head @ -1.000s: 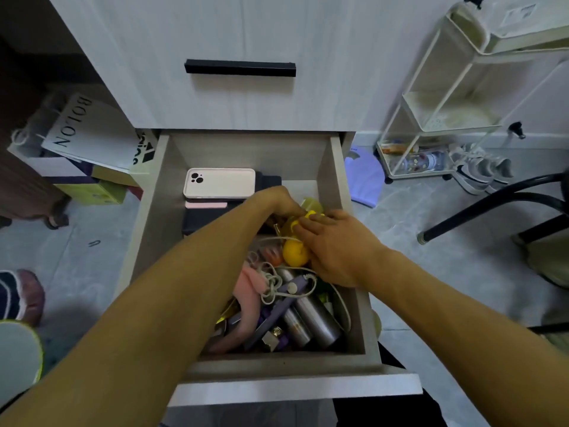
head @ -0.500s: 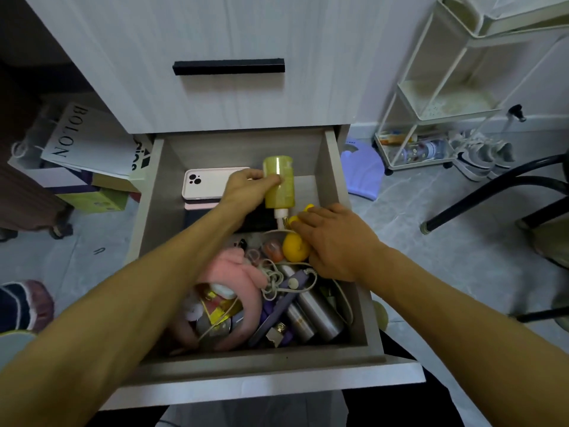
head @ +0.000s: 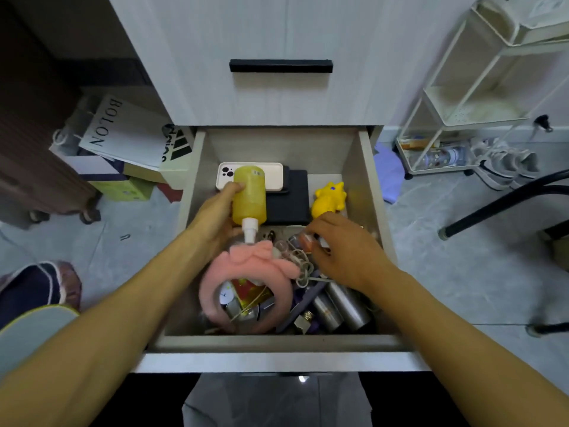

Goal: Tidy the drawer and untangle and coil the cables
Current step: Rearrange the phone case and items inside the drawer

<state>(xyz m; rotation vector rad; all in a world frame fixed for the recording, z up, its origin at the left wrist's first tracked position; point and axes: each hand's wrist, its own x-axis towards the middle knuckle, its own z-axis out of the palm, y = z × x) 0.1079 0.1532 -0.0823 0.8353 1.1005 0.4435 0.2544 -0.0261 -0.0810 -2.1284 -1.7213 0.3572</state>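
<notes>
The open drawer (head: 197, 167) holds a jumble of things. My left hand (head: 215, 217) grips a yellow spray bottle (head: 249, 195), its white nozzle pointing toward me, above the drawer's left middle. My right hand (head: 341, 251) pinches a small orange object (head: 306, 241) over the tangled beige cable (head: 300, 265). A pink plush headband (head: 246, 272) lies at the front left. A yellow toy (head: 329, 198) sits at the back right. A white phone case (head: 274, 175) and dark cases (head: 289, 198) lie at the back.
Silver metal cylinders (head: 341, 303) and purple bits fill the drawer's front right. Paper bags (head: 123, 131) and boxes stand on the floor to the left. A white wire cart (head: 462, 112), shoes and a black chair leg (head: 505, 204) are on the right.
My left hand has lifted the yellow bottle out and carried it left, over the phone case. My right hand has let go of the yellow toy and drawn back to the small orange object.
</notes>
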